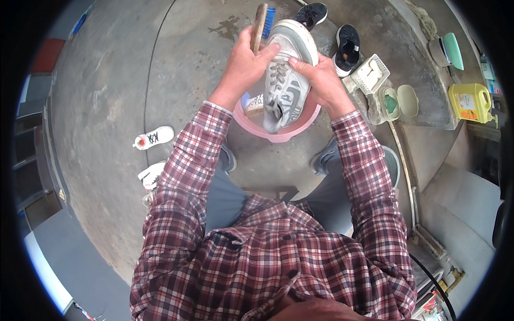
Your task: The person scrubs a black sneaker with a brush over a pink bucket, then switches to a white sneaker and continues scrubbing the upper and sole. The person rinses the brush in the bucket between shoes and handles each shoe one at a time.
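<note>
A light grey and white lace-up sneaker [286,80] is held between both hands above a pink plastic basin [277,136], its toe pointing away from me. My left hand [253,60] grips a wooden scrub brush [259,28] with blue bristles, while its thumb presses on the sneaker's toe area. On the other side, my right hand [321,76] is closed around the sneaker's edge with the thumb on its upper. Another white shoe with dark lettering [255,105] lies in the basin, partly hidden by the held one.
Black sneakers [347,46] stand on the far right floor. Near them are a white plastic basket [370,74], an open soap box [389,104] and a yellow jug [469,102]. White shoes [158,136] stand at the left. A bucket [390,166] is beside my right leg.
</note>
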The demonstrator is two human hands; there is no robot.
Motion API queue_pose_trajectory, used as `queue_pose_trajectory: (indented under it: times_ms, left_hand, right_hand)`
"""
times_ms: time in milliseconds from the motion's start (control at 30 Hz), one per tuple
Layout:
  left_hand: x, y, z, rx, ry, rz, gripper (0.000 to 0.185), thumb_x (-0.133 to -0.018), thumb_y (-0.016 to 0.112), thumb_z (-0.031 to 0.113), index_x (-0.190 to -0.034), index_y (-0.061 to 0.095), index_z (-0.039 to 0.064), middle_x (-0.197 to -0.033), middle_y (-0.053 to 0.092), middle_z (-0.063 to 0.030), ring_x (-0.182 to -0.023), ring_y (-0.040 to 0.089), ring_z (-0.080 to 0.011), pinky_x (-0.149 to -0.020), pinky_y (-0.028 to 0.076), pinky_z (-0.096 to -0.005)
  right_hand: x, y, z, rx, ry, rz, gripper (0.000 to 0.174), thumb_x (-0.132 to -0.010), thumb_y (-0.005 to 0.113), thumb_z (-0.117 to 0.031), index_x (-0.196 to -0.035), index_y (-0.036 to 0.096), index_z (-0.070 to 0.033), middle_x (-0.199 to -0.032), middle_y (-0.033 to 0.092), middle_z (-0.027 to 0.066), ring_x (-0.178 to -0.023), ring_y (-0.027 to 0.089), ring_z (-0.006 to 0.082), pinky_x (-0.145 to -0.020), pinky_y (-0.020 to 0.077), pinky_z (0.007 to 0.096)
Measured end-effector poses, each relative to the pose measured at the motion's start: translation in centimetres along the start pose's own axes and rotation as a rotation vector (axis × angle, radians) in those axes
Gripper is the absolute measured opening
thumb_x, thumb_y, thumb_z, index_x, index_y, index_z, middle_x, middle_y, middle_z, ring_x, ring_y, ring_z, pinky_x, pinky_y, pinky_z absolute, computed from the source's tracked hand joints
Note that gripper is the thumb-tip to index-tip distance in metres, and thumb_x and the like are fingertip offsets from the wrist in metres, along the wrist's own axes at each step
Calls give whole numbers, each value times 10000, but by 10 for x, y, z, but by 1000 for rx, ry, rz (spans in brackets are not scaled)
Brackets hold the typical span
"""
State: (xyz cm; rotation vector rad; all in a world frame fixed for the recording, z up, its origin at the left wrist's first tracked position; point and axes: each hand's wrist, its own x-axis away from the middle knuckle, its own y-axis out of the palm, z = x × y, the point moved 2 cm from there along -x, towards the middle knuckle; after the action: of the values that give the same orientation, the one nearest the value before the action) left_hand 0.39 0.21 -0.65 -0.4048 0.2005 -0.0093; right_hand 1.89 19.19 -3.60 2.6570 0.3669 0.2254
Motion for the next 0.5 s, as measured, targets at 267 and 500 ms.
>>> queue_pose_trajectory:
  times_ms: [267, 500]
  left_hand:
    - [29, 15, 35, -500, 363, -77, 549, -1012, 583, 272, -1524, 449, 128, -1189, 685, -185, -1015, 688, -359, -849, 556, -445]
    - [11, -6, 24, -692, 88, 19, 585, -988, 618, 299, -1529, 449, 155, -1054, 715, -190, -907, 698, -392, -770, 559, -484]
  right_hand:
    - [-4, -14, 0, 740, -166, 175, 475, -883, 775, -182, -1304, 657, 3, -1085, 760, 163, -968, 729, 211, -856, 561, 356]
    - [-8, -15, 8, 778, -315, 177, 465, -879, 780, -196, -1286, 667, 0, -1030, 755, 206, -949, 742, 254, -843, 564, 371]
